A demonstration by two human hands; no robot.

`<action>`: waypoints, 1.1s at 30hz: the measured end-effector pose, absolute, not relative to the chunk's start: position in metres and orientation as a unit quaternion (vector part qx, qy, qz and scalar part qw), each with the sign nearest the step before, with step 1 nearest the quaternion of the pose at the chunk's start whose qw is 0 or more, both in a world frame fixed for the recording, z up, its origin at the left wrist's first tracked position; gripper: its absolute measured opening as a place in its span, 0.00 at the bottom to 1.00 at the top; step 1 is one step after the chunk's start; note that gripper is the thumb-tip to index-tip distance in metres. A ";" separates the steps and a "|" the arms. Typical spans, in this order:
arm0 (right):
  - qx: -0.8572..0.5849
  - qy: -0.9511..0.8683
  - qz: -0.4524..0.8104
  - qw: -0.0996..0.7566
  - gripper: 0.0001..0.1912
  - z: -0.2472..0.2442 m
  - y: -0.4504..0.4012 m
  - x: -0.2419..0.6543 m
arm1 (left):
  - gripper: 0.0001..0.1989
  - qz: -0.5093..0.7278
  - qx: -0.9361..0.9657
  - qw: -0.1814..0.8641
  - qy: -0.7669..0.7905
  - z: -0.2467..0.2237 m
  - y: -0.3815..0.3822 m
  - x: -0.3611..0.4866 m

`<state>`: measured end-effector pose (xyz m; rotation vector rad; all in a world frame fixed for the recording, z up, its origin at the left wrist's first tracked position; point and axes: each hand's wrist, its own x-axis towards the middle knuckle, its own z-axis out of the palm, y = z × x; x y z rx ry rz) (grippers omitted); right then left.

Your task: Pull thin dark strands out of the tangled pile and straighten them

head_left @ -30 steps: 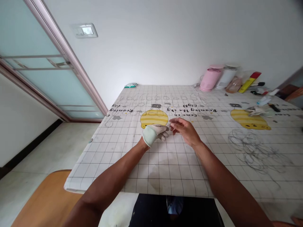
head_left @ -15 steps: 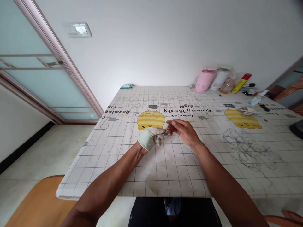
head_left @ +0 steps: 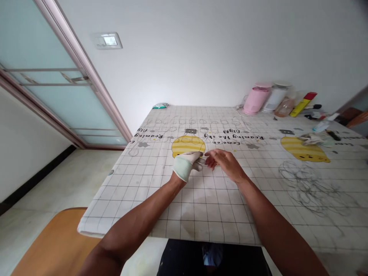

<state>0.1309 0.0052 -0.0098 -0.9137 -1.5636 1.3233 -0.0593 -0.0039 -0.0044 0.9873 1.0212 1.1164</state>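
Observation:
My left hand (head_left: pixel 189 164), in a pale glove, is closed above the yellow striped bee print, its fingertips pressed together on something too thin to make out. My right hand (head_left: pixel 222 160) is bare, just to the right, its fingers curled together with the tips close to the gloved ones. Whatever it holds is too small to see. Rows of thin wire loops (head_left: pixel 214 124) lie on the checked tablecloth (head_left: pixel 201 207) beyond both hands. A loose tangle of thin dark wire (head_left: pixel 310 188) spreads on the cloth at the right.
Along the wall at the back right stand a pink device (head_left: pixel 257 99), a white device (head_left: pixel 276 98), a bottle (head_left: pixel 284 107) and a yellow and red box (head_left: pixel 303 104). A crumpled glove (head_left: pixel 316 138) lies nearer. A green packet (head_left: pixel 160 105) is at the back left corner.
The view has shifted, so the table and wall items appear further right. My right hand's fingers have curled in more, and my left glove has turned slightly, its fingers less visible.

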 end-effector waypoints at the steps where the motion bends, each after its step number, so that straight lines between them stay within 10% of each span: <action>1: -0.369 -0.632 0.526 0.433 0.24 -0.012 0.003 0.127 | 0.09 0.485 0.433 0.614 0.447 -0.005 -0.002 -0.060; 19: -0.473 -0.685 0.260 0.490 0.20 -0.033 -0.006 0.107 | 0.25 0.379 0.529 0.453 0.609 -0.008 0.003 -0.052; 33: -0.470 -0.724 0.167 0.477 0.19 -0.038 -0.003 0.108 | 0.11 0.373 0.549 0.456 0.593 -0.002 -0.004 -0.051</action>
